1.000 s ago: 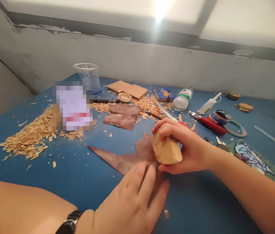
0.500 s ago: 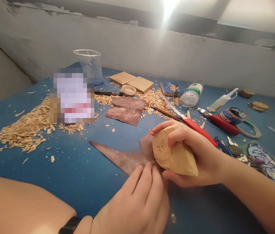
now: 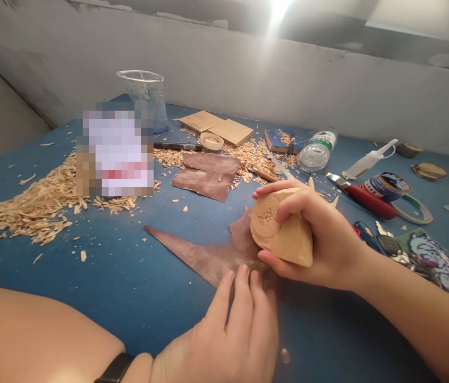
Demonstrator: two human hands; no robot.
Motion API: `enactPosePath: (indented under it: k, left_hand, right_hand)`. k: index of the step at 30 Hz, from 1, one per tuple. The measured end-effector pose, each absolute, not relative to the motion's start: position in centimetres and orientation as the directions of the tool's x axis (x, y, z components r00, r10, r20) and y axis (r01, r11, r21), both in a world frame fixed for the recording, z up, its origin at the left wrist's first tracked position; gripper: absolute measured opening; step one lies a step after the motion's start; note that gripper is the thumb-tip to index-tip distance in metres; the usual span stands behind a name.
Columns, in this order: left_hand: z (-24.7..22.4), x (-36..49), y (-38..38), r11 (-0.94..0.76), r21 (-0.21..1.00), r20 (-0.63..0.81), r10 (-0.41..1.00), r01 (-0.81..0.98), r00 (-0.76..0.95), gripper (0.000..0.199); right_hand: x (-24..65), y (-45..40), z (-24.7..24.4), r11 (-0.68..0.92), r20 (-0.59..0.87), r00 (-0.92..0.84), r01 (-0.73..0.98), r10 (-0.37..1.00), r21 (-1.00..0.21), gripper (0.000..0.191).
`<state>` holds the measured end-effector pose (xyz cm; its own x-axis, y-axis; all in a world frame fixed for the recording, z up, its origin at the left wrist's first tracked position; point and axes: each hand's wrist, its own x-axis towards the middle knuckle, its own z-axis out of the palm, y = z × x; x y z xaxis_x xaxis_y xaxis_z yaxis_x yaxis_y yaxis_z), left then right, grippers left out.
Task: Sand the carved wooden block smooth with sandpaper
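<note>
In my right hand (image 3: 323, 234) is a pale carved wood block (image 3: 298, 242), rounded at one end and tapering to a blunt point. A circle with a small drawn pattern shows on its round face. Its underside is over or against a worn brown sheet of sandpaper (image 3: 196, 260); whether they touch is hidden. My left hand (image 3: 232, 330) lies with its fingers stretched out on the near edge of that sheet, pressing it to the blue table (image 3: 104, 282). Two more brown sandpaper pieces (image 3: 206, 175) lie farther back.
Wood shavings (image 3: 36, 207) are heaped at left beside a blurred upright object (image 3: 116, 154). A clear beaker (image 3: 152, 101), thin wood boards (image 3: 216, 126) and a plastic bottle (image 3: 318, 149) stand or lie behind. At right are a red-handled knife (image 3: 367, 199), tape rolls (image 3: 387, 186) and keys (image 3: 387, 244).
My right hand has shifted the wood block slightly up and away over the sandpaper, tilting it a little. My left fingers have spread slightly. The view has shifted a little.
</note>
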<state>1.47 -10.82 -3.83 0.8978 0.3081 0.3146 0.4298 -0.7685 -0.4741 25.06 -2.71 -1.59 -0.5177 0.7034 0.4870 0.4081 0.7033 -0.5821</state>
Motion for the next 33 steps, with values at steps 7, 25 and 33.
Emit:
enactPosePath:
  k: [7,25,33]
  left_hand:
    - [-3.8,2.1,-10.9,-0.782,-0.429,0.362,0.311,0.453,0.879,0.051]
    - [-4.4,2.3,-11.3,-0.747,-0.449,0.383,0.336,0.491,0.861,0.037]
    - [-4.6,1.8,-11.4,-0.757,-0.444,0.376,0.328,0.479,0.867,0.038]
  right_hand:
    - [25.4,-4.4,1.1,0.6,0.313,-0.55,0.481,0.774,-0.639,0.051]
    - [24.4,-4.0,0.1,0.648,0.433,-0.482,0.591,0.761,-0.481,0.02]
    - [24.4,-3.8,-0.3,0.686,0.451,-0.517,0.542,0.727,-0.485,0.02]
